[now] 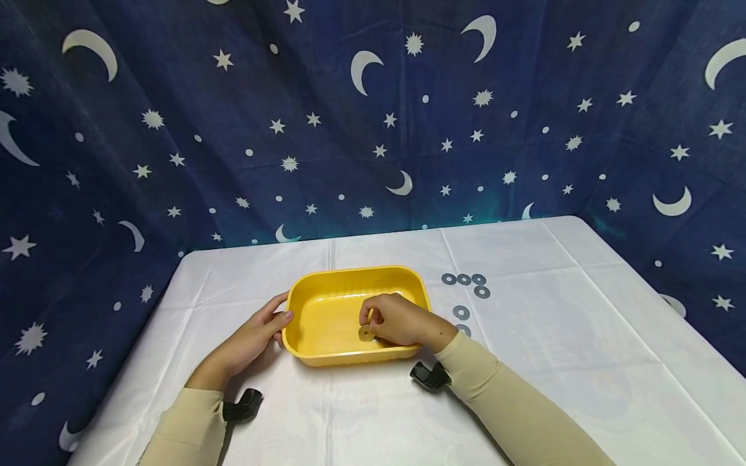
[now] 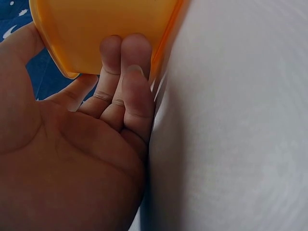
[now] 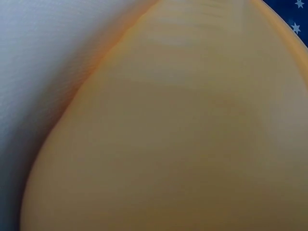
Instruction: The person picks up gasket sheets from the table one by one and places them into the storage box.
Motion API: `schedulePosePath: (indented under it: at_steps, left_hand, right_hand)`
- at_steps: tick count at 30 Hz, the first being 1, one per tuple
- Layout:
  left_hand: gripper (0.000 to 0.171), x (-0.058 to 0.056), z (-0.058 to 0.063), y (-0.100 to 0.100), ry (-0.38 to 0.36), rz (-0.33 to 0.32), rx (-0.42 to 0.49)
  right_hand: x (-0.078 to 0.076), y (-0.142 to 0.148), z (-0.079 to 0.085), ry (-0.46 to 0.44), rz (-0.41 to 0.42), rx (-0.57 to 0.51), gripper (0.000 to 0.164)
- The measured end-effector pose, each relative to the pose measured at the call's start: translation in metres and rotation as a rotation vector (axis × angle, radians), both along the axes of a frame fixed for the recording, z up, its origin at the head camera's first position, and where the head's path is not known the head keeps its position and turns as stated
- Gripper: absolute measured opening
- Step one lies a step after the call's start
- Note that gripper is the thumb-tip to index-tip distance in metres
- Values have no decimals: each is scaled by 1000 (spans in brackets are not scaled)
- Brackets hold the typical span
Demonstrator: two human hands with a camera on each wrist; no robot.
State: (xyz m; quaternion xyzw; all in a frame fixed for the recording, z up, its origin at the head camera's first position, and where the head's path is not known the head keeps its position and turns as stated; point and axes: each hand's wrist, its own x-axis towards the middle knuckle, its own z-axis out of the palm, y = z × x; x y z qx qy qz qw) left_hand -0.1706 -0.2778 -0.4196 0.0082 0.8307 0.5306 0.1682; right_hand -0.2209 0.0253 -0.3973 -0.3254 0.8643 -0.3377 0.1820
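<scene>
A yellow rectangular tub with rounded corners sits on the white-covered table. At its left end my left hand grips the wall, thumb over the rim and fingers against the outside; in the left wrist view several fingertips press that outer wall. My right hand reaches inside over the front wall and pinches a flat metal washer between thumb and fingers, low near the tub's floor. The right wrist view holds only the tub's outer wall, very close, with the hand out of sight.
Right of the tub lie several grey washers: a cluster at the back with one washer at its left, a single washer nearer, and another partly behind my right wrist. A dark blue curtain with moons and stars surrounds the table.
</scene>
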Motion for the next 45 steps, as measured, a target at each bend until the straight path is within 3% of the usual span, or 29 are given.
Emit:
schedulePosePath:
  at_steps: [20, 29, 45]
  left_hand:
    - [59, 1, 1, 0, 5, -5, 0]
    - [59, 1, 2, 0, 5, -7, 10]
    - [60, 2, 4, 2, -8, 7, 7]
  right_hand:
    - [-1, 0, -1, -5, -5, 23, 16]
    - [1, 1, 1, -72, 7, -19, 7]
    - [-1, 0, 0, 23, 13, 38, 10]
